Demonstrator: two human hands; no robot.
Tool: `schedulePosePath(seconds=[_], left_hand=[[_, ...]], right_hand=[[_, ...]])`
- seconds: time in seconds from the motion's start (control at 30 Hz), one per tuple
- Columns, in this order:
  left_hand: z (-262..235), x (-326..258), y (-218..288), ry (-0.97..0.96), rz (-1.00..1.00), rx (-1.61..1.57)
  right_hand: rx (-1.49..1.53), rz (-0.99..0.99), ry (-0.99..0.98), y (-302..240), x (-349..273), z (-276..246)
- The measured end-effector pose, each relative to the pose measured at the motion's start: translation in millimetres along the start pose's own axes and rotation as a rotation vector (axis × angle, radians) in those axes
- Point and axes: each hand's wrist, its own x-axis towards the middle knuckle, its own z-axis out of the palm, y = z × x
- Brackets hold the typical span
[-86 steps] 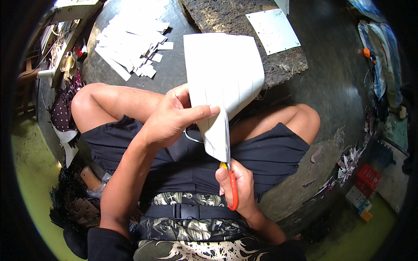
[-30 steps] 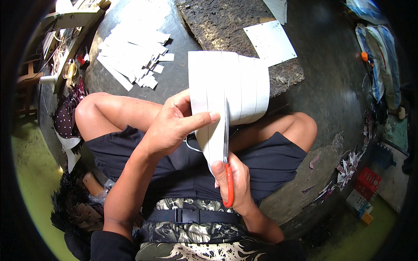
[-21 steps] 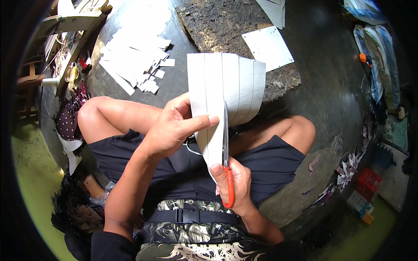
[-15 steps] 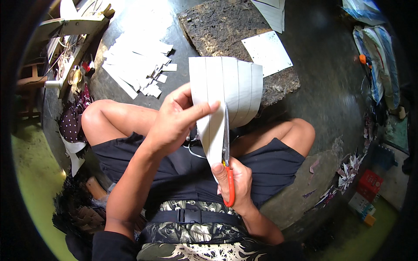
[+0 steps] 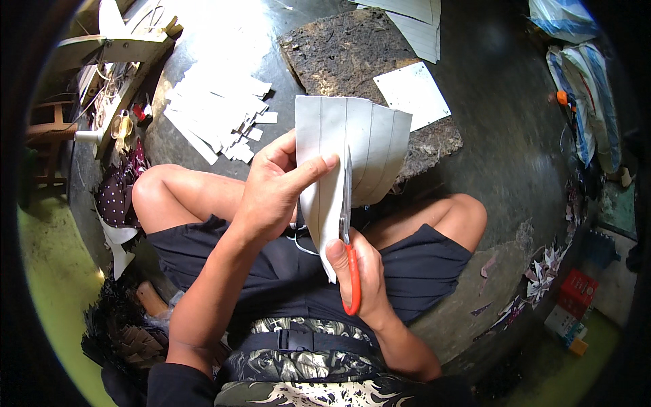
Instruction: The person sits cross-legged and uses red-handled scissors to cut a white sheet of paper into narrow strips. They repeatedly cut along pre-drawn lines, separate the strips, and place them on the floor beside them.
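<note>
A white sheet [image 5: 376, 146] marked with dark lengthwise lines stands up in front of me, pinched in my left hand [image 5: 271, 186], whose thumb lies across its face. My right hand [image 5: 366, 278] is wrapped round the red handle of a pair of scissors [image 5: 346, 197]. The blades point away from me and straddle the sheet along one of its lines, nearly closed. On the left of the cut, a strip hangs down toward my lap, its lower end loose beside my right thumb. The fingers of my left hand behind the sheet are hidden.
Cut white strips [image 5: 217, 112] lie in a pile on the dark floor at the far left. A rough dark board [image 5: 346, 51] bears a white piece with small holes [image 5: 412, 95]; more white sheets [image 5: 417, 30] lie behind. Scraps [image 5: 542, 275] and a red box [image 5: 576, 293] are at right.
The scissors have moved farther up the line, lengthening the cut, and their blades have closed more. The loose strip hangs more freely at its lower end. My head view has shifted slightly.
</note>
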Motion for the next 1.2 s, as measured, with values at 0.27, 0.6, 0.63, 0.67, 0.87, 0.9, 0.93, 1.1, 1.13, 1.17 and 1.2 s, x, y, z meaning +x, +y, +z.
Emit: schedulePosePath(seconds=[0.27,0.6,0.63,0.67,0.87,0.9,0.93,1.1,1.13,1.17,1.2], left_hand=[[3,-2,0,0.003,-0.015,0.010],[3,-2,1,-0.002,-0.046,0.005],[4,-1,2,0.008,-0.058,0.010],[4,1,3,-0.004,-0.036,-0.015],[6,12,8,0.053,0.064,-0.023],[7,14,7,0.064,0.072,-0.022],[9,15,6,0.074,0.080,-0.020],[10,12,5,0.067,0.069,0.003],[9,11,6,0.060,0.062,0.017],[9,10,6,0.047,0.066,0.024],[9,9,6,0.052,0.060,0.035]], right_hand=[[0.036,0.027,0.019,1,1,3],[0.060,0.000,0.121,1,3,10],[0.070,0.002,0.130,0,4,11],[0.066,-0.007,0.135,0,4,11],[0.028,-0.020,0.086,0,8,10],[0.031,-0.048,0.076,1,10,10],[0.027,-0.072,0.074,1,14,11],[0.107,-0.136,0.119,-2,28,14],[0.101,-0.132,0.118,-4,29,13],[0.099,-0.124,0.119,-5,31,13],[0.098,-0.116,0.120,-7,33,12]])
